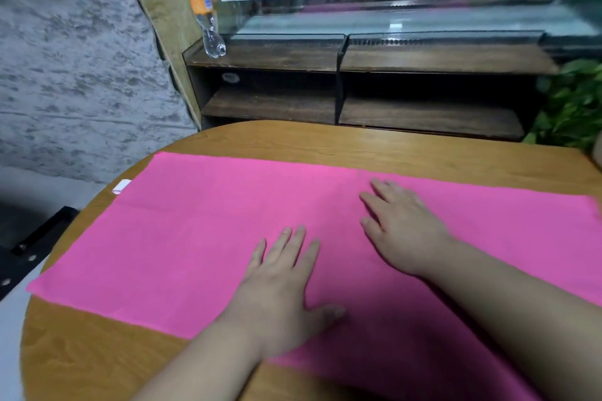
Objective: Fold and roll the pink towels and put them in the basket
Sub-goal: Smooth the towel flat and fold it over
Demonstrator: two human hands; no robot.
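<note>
A pink towel point(182, 238) lies spread flat across the round wooden table point(97, 358), reaching from the left edge to the right edge of the view. My left hand point(283, 290) presses flat on the towel near its front edge, fingers straight and spread. My right hand point(400, 225) lies flat on the towel further back and to the right, fingers also straight. A small white tag point(121, 186) sticks out at the towel's back left corner. No basket is in view.
Behind the table stands a dark wooden shelf unit point(358, 58) with a glass case on top. A plastic bottle point(205, 10) stands on its left end. Green leaves point(570, 104) show at the right. A grey wall is at the left.
</note>
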